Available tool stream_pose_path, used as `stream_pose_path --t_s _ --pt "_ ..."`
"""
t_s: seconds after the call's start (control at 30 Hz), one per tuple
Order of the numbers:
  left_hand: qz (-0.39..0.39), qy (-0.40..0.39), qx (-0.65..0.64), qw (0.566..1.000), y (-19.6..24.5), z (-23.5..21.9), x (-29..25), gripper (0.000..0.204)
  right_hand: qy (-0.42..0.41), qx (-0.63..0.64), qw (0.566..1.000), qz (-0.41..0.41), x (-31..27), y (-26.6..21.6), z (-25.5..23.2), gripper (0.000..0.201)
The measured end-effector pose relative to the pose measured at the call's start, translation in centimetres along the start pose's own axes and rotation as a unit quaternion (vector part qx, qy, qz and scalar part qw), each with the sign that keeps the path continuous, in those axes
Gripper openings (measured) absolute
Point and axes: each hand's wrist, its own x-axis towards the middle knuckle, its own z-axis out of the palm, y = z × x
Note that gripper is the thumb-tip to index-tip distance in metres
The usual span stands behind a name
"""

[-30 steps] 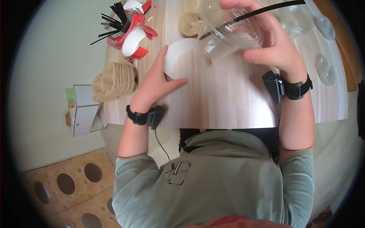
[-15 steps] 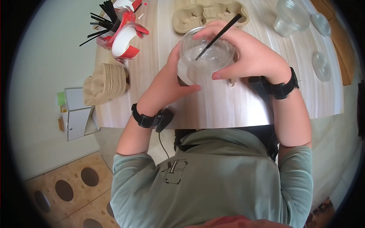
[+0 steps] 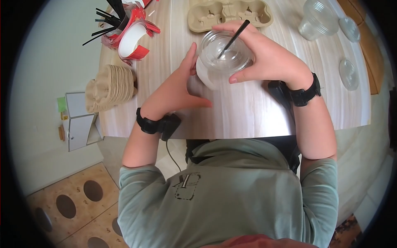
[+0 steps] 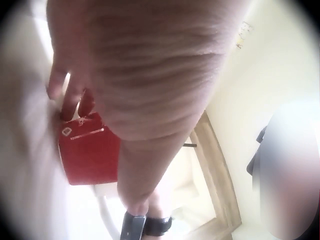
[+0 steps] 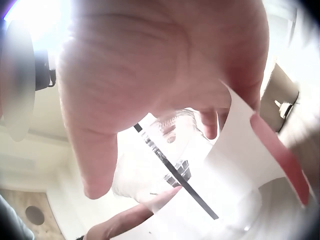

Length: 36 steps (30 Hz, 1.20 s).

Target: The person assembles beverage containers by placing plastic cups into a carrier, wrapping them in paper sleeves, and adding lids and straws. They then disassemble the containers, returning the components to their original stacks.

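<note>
My right hand grips a clear plastic cup with a lid, thumb on the near side and fingers round the far side. A black straw slants up out of the lid. Just below the cup, a paper cup sleeve shows its white inside; its red outside appears in the left wrist view. My left hand is spread beside the sleeve, fingertips right at its left edge and thumb stretched out straight. The cup's lower part is partly hidden by the sleeve in the right wrist view.
A pulp drink carrier lies beyond the cup. Stacked pulp carriers stand at left, near red-and-white sleeves and black straws. Clear cups and lids sit at right. The table's near edge is by the person.
My right hand has brought the cup and straw down and leftward to the sleeve, uncovering the drink carrier. My left hand stays beside the sleeve, its thumb moving slightly nearer the person.
</note>
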Motion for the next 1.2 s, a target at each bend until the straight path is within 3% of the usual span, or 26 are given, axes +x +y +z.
stream_pose_path --t_s 0.13,0.23,0.33,0.67,0.77,0.87,1.2 --pt "0.011 0.001 -0.019 1.000 -1.4 -0.5 0.9 0.128 0.032 -0.007 0.999 -0.015 -0.5 0.1 -0.7 0.112" --pt "0.018 0.004 -0.033 0.999 -0.9 -0.5 1.5 0.117 -0.005 0.017 0.996 0.082 -2.0 -1.1 -2.8 0.108" --pt "0.014 -0.007 -0.068 0.998 0.5 -0.5 2.1 0.109 -0.103 -0.029 0.961 0.255 -2.3 -3.5 -5.0 0.100" --pt "0.061 0.012 -0.070 0.996 0.1 1.2 3.7 0.090 -0.128 0.066 0.963 0.228 -2.1 -1.3 -2.0 0.085" --pt "0.074 0.015 -0.101 0.992 0.7 1.8 4.1 0.085 -0.129 0.029 0.970 0.204 -2.0 -0.6 -1.4 0.074" --pt "0.075 0.030 -0.110 0.991 0.7 2.2 4.2 0.082 -0.074 0.032 0.981 0.177 -2.1 -0.8 -0.8 0.059" --pt "0.041 0.007 -0.173 0.984 0.8 2.7 4.0 0.087 -0.008 0.077 0.994 0.076 -1.2 0.8 0.8 0.061"
